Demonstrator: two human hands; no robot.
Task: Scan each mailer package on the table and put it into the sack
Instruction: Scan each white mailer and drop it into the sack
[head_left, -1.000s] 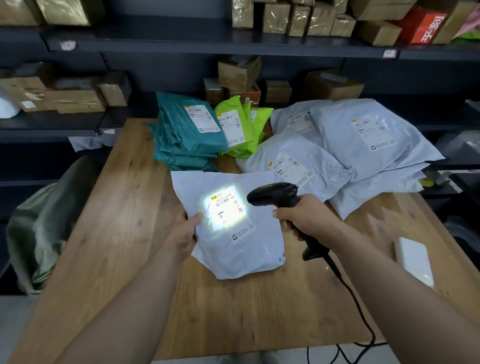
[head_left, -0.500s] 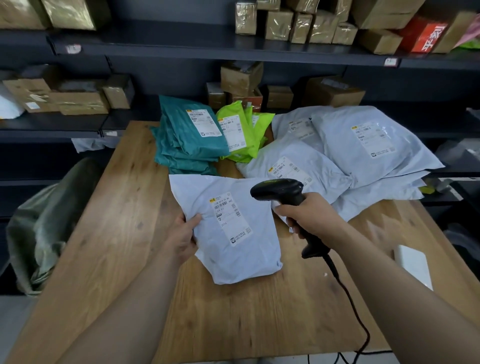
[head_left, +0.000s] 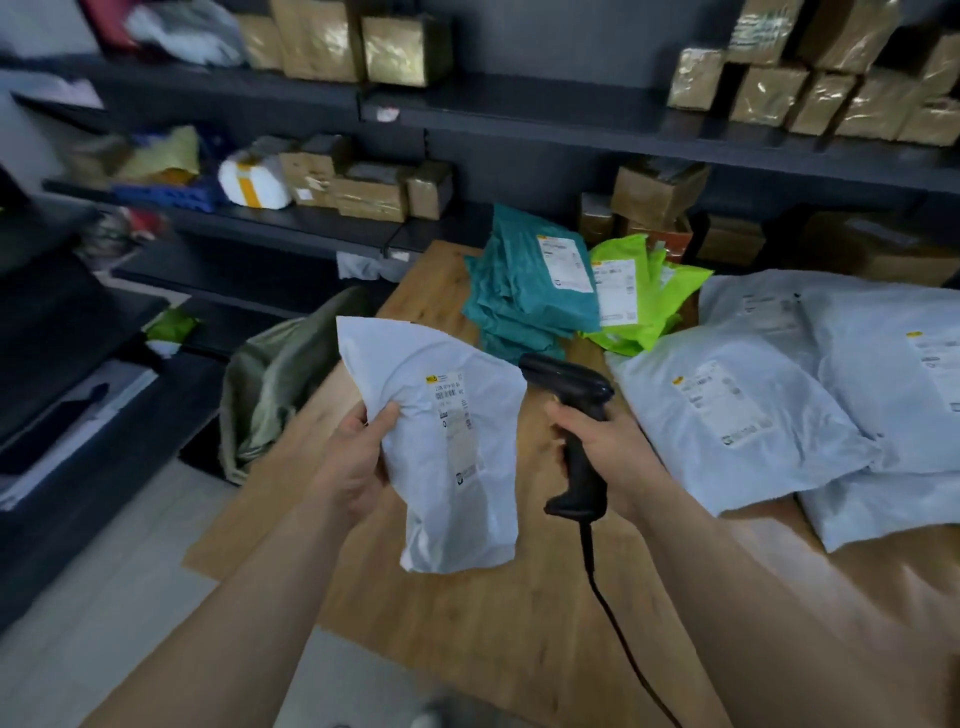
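My left hand (head_left: 358, 457) grips a white mailer (head_left: 447, 436) by its left edge and holds it lifted above the wooden table (head_left: 498, 623), label facing me. My right hand (head_left: 597, 441) grips the handle of a black barcode scanner (head_left: 576, 415), just right of the mailer, its light off. The olive-green sack (head_left: 280, 384) hangs open beside the table's left edge, beyond my left hand. Several white mailers (head_left: 737, 410) lie piled on the right of the table. A stack of teal mailers (head_left: 530, 291) and lime-green mailers (head_left: 639, 296) sits at the far end.
Dark shelves (head_left: 519, 119) with taped cardboard boxes run behind the table and along the left. The scanner's black cable (head_left: 618, 639) trails over the table's near edge. Pale floor (head_left: 104, 597) shows left of the table.
The scanner light went out. My left hand lifted the white mailer off the table and carried it left toward the sack. The view swung left.
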